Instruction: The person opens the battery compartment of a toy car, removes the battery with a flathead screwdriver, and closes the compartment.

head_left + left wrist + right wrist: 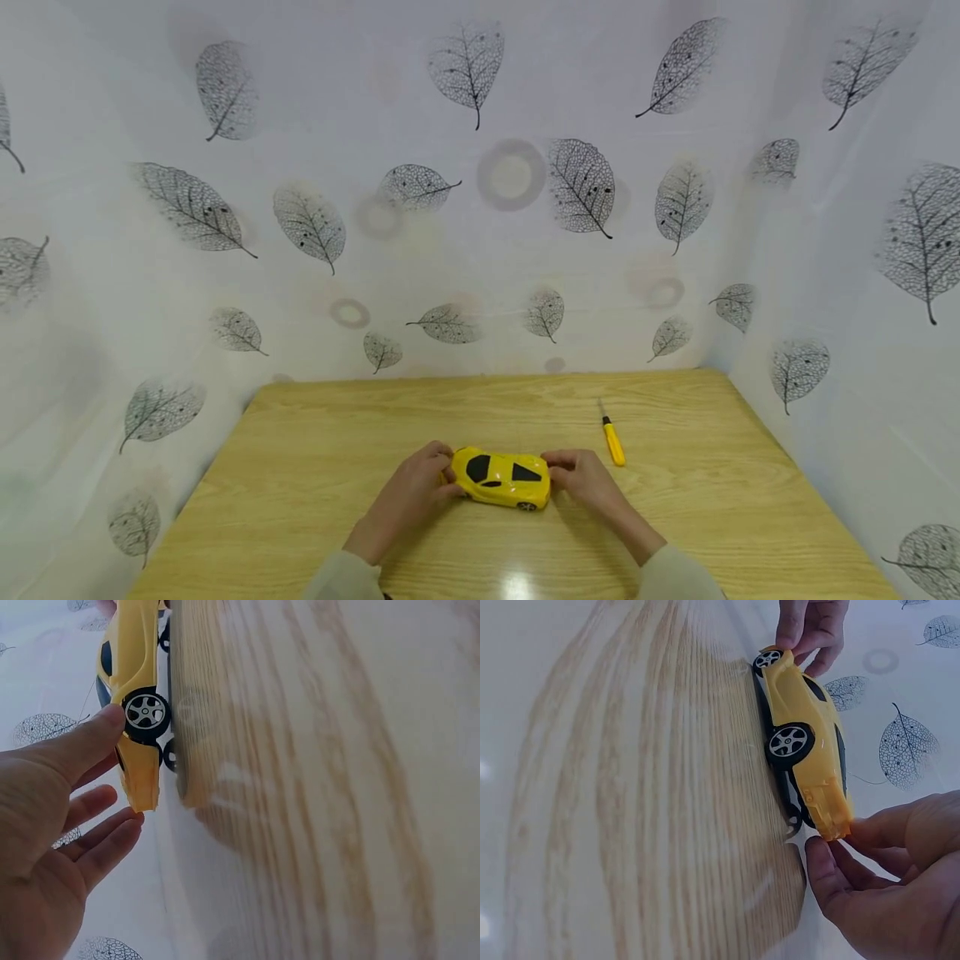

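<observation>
Gripping one toy car (504,472) at lower centre, between fingers (109,851) of left hand (412,489) and right hand (587,478); near one screwdriver (613,444), farther right.

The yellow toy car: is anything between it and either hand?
Nothing visible is: the left hand and right hand touch the toy car at opposite ends. The yellow-handled tool lies off to the right.

Screwdriver (611,434) on table (322,450), leaf-patterned backdrop (517,100)
</observation>
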`<state>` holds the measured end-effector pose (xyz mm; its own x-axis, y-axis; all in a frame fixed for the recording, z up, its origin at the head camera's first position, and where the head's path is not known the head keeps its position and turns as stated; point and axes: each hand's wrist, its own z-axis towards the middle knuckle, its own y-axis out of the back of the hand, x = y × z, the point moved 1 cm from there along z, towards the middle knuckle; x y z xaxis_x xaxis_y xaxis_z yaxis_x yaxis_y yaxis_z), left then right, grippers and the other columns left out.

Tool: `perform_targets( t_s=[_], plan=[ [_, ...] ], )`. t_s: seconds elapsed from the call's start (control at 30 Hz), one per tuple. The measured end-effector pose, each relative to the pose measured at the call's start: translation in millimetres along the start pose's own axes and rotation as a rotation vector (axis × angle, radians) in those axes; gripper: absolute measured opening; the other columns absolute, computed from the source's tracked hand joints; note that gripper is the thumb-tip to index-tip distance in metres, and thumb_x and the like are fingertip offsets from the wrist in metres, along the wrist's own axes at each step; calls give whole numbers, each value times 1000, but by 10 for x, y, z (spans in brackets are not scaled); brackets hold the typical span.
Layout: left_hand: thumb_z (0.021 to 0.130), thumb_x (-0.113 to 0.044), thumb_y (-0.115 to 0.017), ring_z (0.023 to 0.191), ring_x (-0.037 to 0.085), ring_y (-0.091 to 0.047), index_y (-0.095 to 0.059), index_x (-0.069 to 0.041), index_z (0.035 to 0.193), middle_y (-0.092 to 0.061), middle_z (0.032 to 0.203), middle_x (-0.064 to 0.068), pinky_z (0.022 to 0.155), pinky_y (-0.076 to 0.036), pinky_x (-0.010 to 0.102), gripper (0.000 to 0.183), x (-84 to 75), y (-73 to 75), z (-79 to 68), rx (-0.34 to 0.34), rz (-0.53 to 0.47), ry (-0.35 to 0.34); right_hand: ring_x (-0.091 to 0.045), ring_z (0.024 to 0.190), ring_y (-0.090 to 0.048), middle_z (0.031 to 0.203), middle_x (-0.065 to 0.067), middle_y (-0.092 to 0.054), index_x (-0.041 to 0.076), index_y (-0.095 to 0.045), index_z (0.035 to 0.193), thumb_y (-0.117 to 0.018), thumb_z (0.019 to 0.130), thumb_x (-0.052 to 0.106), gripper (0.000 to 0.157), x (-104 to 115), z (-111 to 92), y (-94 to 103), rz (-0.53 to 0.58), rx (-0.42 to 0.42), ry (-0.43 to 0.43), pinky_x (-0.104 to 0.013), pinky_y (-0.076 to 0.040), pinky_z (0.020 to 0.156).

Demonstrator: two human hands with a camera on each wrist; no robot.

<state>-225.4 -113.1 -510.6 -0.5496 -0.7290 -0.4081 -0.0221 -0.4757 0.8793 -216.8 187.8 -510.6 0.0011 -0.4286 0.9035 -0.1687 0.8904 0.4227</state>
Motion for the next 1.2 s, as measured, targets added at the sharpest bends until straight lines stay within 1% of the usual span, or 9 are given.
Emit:
perform_targets(
  t_s=[0.1, 0.2, 0.33, 0.43, 0.63, 0.77, 0.87, 1.07, 1.2],
  plan=[
    [88, -29, -83, 119, 30, -62, -68, -16, 85, -65, 130, 13, 103, -48, 47, 20, -10, -1, -5, 5, -3, 11, -28, 106, -69, 124, -24, -69, -11, -66, 127, -60, 100, -1, 30, 4, 5, 1, 33, 5, 0, -40, -57, 85],
    [87, -30, -83, 120, 34, -61, -67, -17, 84, -67, 129, 16, 104, -46, 51, 21, -19, 4, -18, 18, -21, 33, -26, 99, -70, 124, -27, -68, -14, -64, 128, -59, 101, -1, 31, 12, 6, -2, 71, 15, 1, -40, -58, 82],
    [86, -32, -84, 114, 30, -62, -66, -19, 82, -70, 121, 12, 102, -48, 49, 23, -27, 8, -25, 32, -23, 51, -26, 100, -70, 126, -28, -67, -15, -63, 129, -58, 102, 0, 32, 24, 8, -2, 106, 15, -10, -40, -58, 81],
    [85, -32, -85, 109, 26, -63, -65, -19, 82, -70, 113, 7, 99, -50, 47, 24, -26, 6, -25, 31, -26, 48, -24, 99, -69, 126, -26, -67, -13, -64, 128, -60, 101, 1, 31, 24, 17, 7, 87, 8, -6, -37, -58, 79],
    [84, -33, -87, 95, 16, -60, -65, -18, 82, -63, 100, -5, 90, -52, 39, 27, -9, -8, -35, 22, -29, 38, -22, 87, -62, 118, -18, -72, -10, -67, 127, -61, 101, 4, 30, -8, 37, 36, 47, 14, 10, -28, -50, 66],
    [85, -35, -86, 99, 18, -61, -66, -18, 84, -63, 105, -2, 92, -52, 40, 26, 3, -4, -50, 37, -53, 50, -21, 81, -60, 111, -16, -73, -10, -67, 129, -60, 102, 6, 31, -44, 57, 34, 67, 29, 17, -27, -47, 62],
    [91, -34, -80, 107, 23, -62, -68, -19, 86, -64, 114, 3, 95, -52, 44, 20, 20, 8, -56, 58, -110, 81, -20, 79, -59, 107, -13, -73, -9, -66, 129, -60, 103, 9, 33, -67, 78, 25, 68, 31, 21, -27, -47, 60],
    [99, -22, -72, 98, 17, -63, -70, -16, 98, -64, 110, 0, 87, -54, 40, 7, 87, 7, -19, 62, -187, 122, -21, 82, -60, 103, -8, -72, -7, -67, 130, -61, 104, 13, 33, -86, 110, 16, 55, 44, 10, -28, -48, 61],
    [99, -23, -72, 95, 14, -61, -67, -9, 117, -64, 113, 1, 83, -54, 38, 24, 130, -23, 17, 66, -226, 191, -21, 83, -62, 103, -8, -72, -6, -66, 131, -61, 104, 14, 33, -94, 119, 20, 72, 54, 0, -28, -50, 62]
  ],
)
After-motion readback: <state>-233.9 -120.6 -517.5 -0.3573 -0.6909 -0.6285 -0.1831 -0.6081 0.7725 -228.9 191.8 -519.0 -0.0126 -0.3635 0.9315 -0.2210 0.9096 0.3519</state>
